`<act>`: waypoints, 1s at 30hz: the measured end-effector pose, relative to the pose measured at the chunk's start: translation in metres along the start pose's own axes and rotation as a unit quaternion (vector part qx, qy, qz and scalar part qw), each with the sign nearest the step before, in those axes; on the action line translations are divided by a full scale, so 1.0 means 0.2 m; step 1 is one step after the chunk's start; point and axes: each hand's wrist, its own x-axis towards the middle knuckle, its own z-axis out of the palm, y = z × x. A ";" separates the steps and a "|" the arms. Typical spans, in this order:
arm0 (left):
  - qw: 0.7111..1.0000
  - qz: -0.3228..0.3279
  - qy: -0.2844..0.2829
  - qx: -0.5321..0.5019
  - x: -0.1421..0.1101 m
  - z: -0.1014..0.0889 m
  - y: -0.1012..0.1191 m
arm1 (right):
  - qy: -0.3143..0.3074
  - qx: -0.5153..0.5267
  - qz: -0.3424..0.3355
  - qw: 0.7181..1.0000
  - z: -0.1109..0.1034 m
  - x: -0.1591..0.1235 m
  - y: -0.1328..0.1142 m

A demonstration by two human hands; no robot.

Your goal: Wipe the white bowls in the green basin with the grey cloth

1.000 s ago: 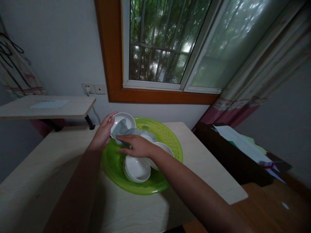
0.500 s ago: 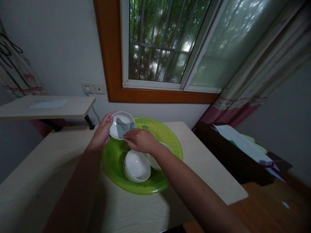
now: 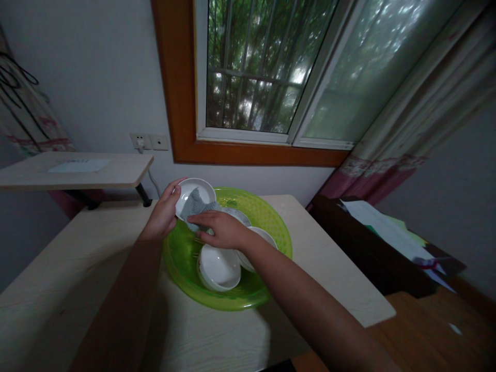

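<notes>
Pale wood table (image 3: 213, 330), window (image 3: 267, 67) at twelve o'clock; left hand (image 3: 165, 211) grips a white bowl (image 3: 205, 191), right hand (image 3: 223, 228), slanting toward ten, holds grey cloth (image 3: 195, 204) against it.

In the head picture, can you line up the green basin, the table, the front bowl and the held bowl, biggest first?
1. Table
2. Green basin
3. Front bowl and held bowl: too alike to rank

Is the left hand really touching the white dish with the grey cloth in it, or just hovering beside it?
Touching. The head view shows the left hand gripping the white dish at its left edge, thumb over the rim.
</notes>
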 end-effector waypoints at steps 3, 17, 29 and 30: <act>1.000 -0.003 0.003 0.002 0.00 0.00 0.00 | 0.005 -0.034 0.014 0.999 -0.03 -0.01 0.00; 1.000 0.003 -0.003 0.010 0.00 0.00 -0.01 | -0.013 0.012 0.000 1.000 0.01 -0.01 0.00; 1.000 0.013 0.011 0.011 0.01 0.00 -0.01 | 0.015 -0.077 0.052 0.996 -0.02 -0.01 0.01; 1.000 0.014 0.013 0.009 0.01 0.00 -0.01 | 0.023 -0.097 0.058 0.993 -0.02 -0.01 0.02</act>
